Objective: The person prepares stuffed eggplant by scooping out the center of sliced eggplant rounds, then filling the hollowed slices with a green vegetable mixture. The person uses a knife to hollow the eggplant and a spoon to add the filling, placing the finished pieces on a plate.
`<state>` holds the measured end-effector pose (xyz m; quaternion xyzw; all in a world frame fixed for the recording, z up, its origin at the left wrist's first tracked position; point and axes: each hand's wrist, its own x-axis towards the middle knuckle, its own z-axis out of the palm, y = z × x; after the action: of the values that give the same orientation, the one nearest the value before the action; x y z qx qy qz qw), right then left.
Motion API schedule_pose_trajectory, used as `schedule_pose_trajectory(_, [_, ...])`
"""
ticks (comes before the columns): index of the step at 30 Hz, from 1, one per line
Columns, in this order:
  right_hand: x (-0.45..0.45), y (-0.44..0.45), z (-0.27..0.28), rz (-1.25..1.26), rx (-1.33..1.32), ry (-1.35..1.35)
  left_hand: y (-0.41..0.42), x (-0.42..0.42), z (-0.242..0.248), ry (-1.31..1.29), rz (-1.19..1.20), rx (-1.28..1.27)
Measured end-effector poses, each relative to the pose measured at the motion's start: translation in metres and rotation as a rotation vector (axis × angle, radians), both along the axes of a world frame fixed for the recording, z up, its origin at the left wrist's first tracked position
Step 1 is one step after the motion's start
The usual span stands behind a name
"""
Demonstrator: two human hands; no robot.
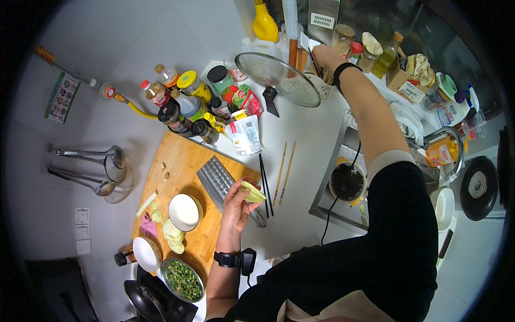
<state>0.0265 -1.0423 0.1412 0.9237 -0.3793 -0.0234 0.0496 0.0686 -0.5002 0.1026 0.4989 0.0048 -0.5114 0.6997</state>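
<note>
My left hand holds a folded pale green vegetable slice between thumb and fingers, above the counter side of the wooden cutting board. Under that hand lies a grey cleaver with a dimpled blade, partly hidden by it. Black chopsticks and a pair of wooden chopsticks rest on the white counter. Far ahead, my right hand reaches to a perforated white utensil holder, beside a flat white piece. Its fingers are mostly hidden, so its grip is unclear.
A glass lid leans before the holder. Bottles and jars crowd the back left. The board carries a white bowl and more pale slices; a bowl of chopped greens sits near its edge. At right, the sink holds a pot.
</note>
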Motion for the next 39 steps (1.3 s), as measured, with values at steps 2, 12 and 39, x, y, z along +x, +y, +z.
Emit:
schedule_pose_trajectory(2, [0.001,-0.004,0.006,0.027,-0.006,-0.040,0.001,0.000,-0.001,-0.006,-0.001,-0.009])
schedule_pose_trajectory(12, [-0.042,-0.019,0.059,0.116,0.339,-0.391,0.000,-0.004,0.000,0.010,-0.005,-0.022])
schedule_pose_trajectory(39, [-0.032,0.511,0.093,0.825,1.223,-0.987,0.337,-0.067,-0.012,-0.035,0.311,-0.182])
